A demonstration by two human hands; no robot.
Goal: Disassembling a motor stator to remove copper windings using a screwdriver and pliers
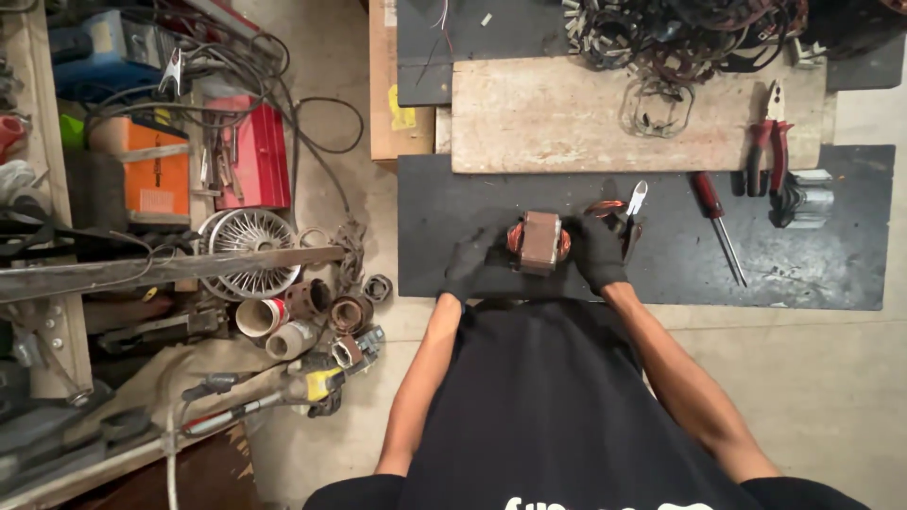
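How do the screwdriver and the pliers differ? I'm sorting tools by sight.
The screwdriver lies on the dark mat; the pliers rest mostly on the pale board. The screwdriver is one thin shaft with a single handle; the pliers have two handles and jaws. Both have red handles and lie untouched.

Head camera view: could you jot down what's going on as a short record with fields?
Left hand: gloved, on the left side of the transformer core
Right hand: gloved, on its right side
Core: metal block with copper windings, on a dark mat
Nearby right: cutters, red-handled screwdriver, red pliers
Behind: wooden board
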